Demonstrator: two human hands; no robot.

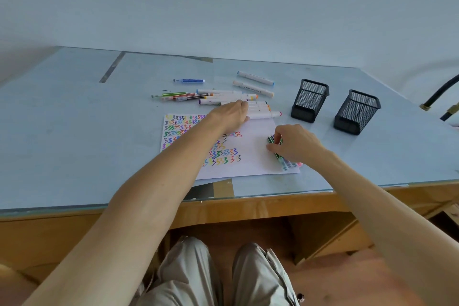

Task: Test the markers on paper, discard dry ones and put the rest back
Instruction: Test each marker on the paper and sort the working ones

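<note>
Fingers of the right hand (294, 144) curl round a bundle of thin markers (280, 151) on the paper (253, 146). Left hand (232, 114) lies flat, fingers straight, on the white markers (260, 109) on the table (74, 119); fingertips hidden.

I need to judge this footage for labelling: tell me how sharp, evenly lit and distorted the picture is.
Head view: soft, even light, no hard shadows; wide-angle bending curves the table edge; scribbles on the paper read clearly; the markers under the right hand look slightly smeared.
</note>
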